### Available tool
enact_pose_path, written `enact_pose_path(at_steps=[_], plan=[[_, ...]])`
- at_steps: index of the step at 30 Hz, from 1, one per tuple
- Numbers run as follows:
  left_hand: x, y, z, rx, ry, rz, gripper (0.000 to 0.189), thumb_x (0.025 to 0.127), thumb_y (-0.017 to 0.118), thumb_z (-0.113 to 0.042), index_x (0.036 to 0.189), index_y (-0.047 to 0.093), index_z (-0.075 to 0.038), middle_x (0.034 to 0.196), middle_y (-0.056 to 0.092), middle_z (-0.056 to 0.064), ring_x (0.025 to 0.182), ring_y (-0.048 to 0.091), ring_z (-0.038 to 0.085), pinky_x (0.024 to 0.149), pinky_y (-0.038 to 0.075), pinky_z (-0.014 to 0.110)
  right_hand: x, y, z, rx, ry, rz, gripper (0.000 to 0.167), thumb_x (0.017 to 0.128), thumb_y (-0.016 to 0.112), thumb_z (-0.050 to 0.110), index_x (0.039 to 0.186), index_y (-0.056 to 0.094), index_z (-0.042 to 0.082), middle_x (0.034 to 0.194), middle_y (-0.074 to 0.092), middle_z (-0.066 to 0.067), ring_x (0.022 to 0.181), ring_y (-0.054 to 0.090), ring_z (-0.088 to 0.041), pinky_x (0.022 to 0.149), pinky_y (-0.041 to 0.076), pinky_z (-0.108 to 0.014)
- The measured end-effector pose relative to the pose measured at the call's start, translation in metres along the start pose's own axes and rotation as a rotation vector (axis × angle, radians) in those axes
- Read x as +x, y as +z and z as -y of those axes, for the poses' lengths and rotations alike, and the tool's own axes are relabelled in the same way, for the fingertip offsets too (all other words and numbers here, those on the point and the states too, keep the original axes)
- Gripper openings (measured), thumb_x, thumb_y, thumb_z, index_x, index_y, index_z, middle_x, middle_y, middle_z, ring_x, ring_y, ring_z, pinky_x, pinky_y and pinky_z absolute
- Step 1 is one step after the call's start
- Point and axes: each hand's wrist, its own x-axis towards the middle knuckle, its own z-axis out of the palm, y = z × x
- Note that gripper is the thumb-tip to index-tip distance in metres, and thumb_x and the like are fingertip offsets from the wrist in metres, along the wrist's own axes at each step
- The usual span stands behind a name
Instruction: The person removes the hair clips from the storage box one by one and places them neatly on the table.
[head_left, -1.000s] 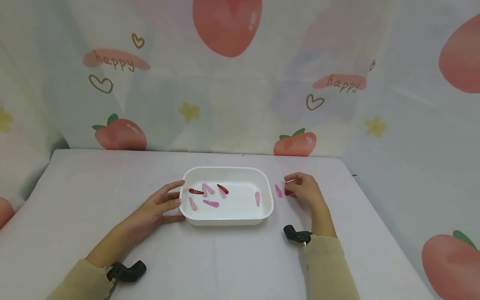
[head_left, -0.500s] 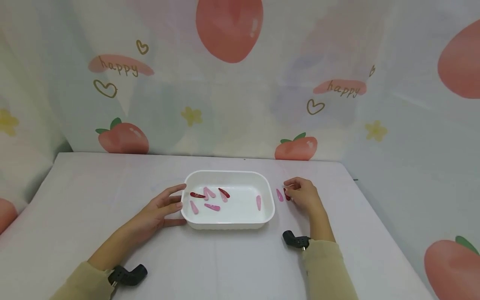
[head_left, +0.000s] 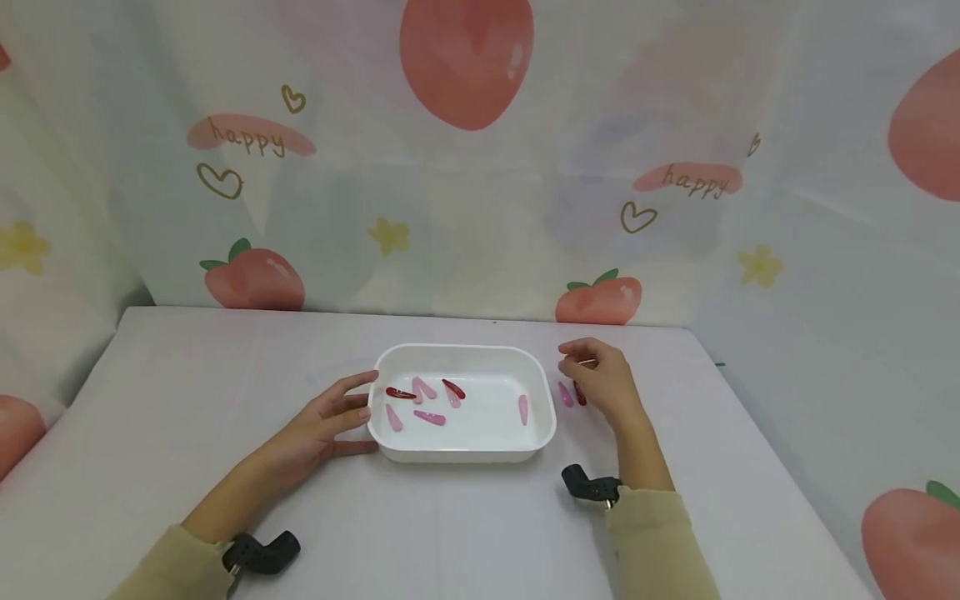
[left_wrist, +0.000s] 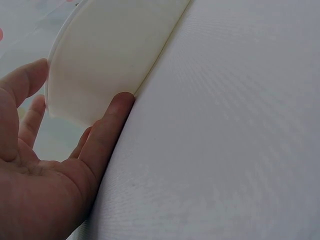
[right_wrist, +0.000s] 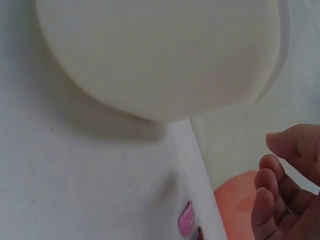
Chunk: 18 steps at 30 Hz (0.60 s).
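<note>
My left hand [head_left: 322, 425] rests spread fingers against the left end of a white plastic tray [head_left: 465, 456]; in the left wrist view its fingers [left_wrist: 112, 112] touch the outer wall. Inside the tray lie several snap hair clips, among them a dark red clip [head_left: 401, 392], a pink clip [head_left: 430, 418] and a lone pink clip [head_left: 523, 409] near the right end. Just right of the tray, a pink hair clip [head_left: 566, 394] and a dark red hair clip [head_left: 580, 393] lie side by side. Above them hovers my right hand [head_left: 603, 379], fingers loosely bent, thumb apart, nothing visible in it.
A white cloth covers the table [head_left: 480, 533]. Behind it and at both sides hangs a printed fabric backdrop [head_left: 480, 208] with peaches and flowers. A dark wrist camera [head_left: 262, 553] sticks out from the left sleeve, another wrist camera [head_left: 588, 485] from the right.
My right hand has let go of the dark red hair clip, leaving it beside the pink one, and has lifted slightly away. The left hand stays at the tray. The head view has shifted a little.
</note>
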Motion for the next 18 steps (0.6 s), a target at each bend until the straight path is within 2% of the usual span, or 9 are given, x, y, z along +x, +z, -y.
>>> enact_pose_path(at_steps=[3,7,9,13,18], plan=[[0.0,0.0,0.0,-0.002,0.0,-0.002,0.061,0.103,0.056,-0.017,0.157,0.028,-0.02,0.155,0.029,0.021,0.131,0.049,0.035,0.097,0.054,0.051,-0.004,0.004,0.014,0.061,-0.031,0.012,0.03,0.096,0.064,0.022,0.124,0.065,0.01,0.111,0.062,-0.012,0.089,0.058,-0.03,0.069,0.059,-0.038],[0.0,0.0,-0.001,0.0,-0.002,-0.005,0.061,0.102,0.057,-0.018,0.156,0.029,-0.021,0.155,0.03,0.019,0.131,0.049,0.034,0.097,0.054,0.05,-0.008,0.01,0.027,0.124,-0.065,0.052,0.031,0.095,0.066,0.021,0.123,0.065,0.009,0.112,0.063,-0.01,0.094,0.061,-0.027,0.078,0.059,-0.033],[0.0,0.0,-0.001,0.001,-0.005,-0.007,0.061,0.102,0.057,-0.018,0.156,0.029,-0.022,0.155,0.03,0.019,0.131,0.049,0.035,0.097,0.054,0.05,-0.01,0.013,0.031,0.143,-0.08,0.075,0.031,0.094,0.067,0.019,0.123,0.065,0.008,0.112,0.063,-0.01,0.094,0.061,-0.027,0.078,0.059,-0.032],[0.001,0.0,-0.001,0.0,-0.007,-0.01,0.06,0.102,0.057,-0.017,0.156,0.029,-0.021,0.155,0.03,0.02,0.132,0.048,0.036,0.096,0.054,0.05,-0.014,0.019,0.038,0.135,-0.128,0.088,0.027,0.093,0.068,0.017,0.12,0.067,0.009,0.109,0.064,-0.011,0.092,0.06,-0.026,0.075,0.057,-0.028],[0.001,-0.001,0.0,-0.007,-0.005,-0.005,0.061,0.102,0.056,-0.016,0.156,0.029,-0.02,0.156,0.029,0.021,0.132,0.048,0.037,0.097,0.054,0.05,-0.018,0.029,0.048,0.118,-0.186,0.1,0.025,0.093,0.069,0.015,0.117,0.068,0.01,0.106,0.066,-0.009,0.092,0.061,-0.025,0.074,0.057,-0.028]])
